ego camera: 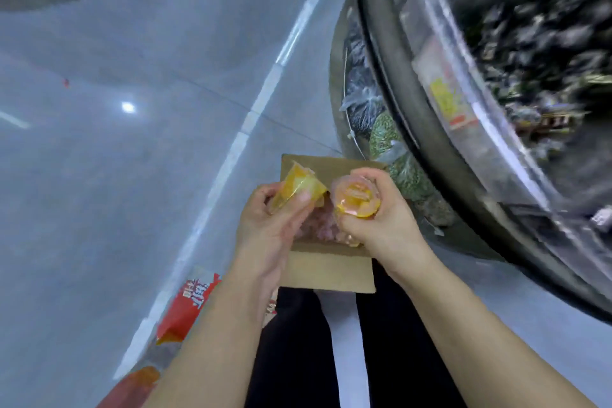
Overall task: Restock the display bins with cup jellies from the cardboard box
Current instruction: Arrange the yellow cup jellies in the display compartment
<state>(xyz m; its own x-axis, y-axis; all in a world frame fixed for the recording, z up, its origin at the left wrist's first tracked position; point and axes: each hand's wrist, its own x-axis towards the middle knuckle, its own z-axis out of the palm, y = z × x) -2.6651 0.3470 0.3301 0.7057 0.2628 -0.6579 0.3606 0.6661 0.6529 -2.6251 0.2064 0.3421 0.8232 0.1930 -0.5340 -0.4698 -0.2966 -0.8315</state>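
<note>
Cardboard box (328,272): plain brown, matte, flaps open, sitting on the floor right below our hands, with our dark trouser legs (291,348) on the near side.
Box contents (318,228): we see a pinkish, glossy jumble between our wrists; too blurred to count single cups.
Yellow cup jelly (299,187): clear, tapered plastic cup with yellow filling, tilted on its side above the box's far-left corner.
Left hand (268,228): we pinch that yellow cup between thumb and curled fingers, forearm coming up from the bottom of the view.
Cup jellies in the right hand (356,202): a small cluster, pink and orange, shiny foil-like lids facing us; how many, we cannot tell.
Right hand (381,219): we have it wrapped tight around the cluster, fingers closed over the top, held over the box's right side.
Display bin (516,83): curved clear plastic wall to our right with a yellow and red label, full of dark wrapped sweets, heavily blurred.
Bagged goods (387,139): green and dark bags in crinkled clear plastic under the bin's rim.
Floor (132,159): smooth grey with a pale stripe.
Red packaging (188,308): lying left of our left forearm.
</note>
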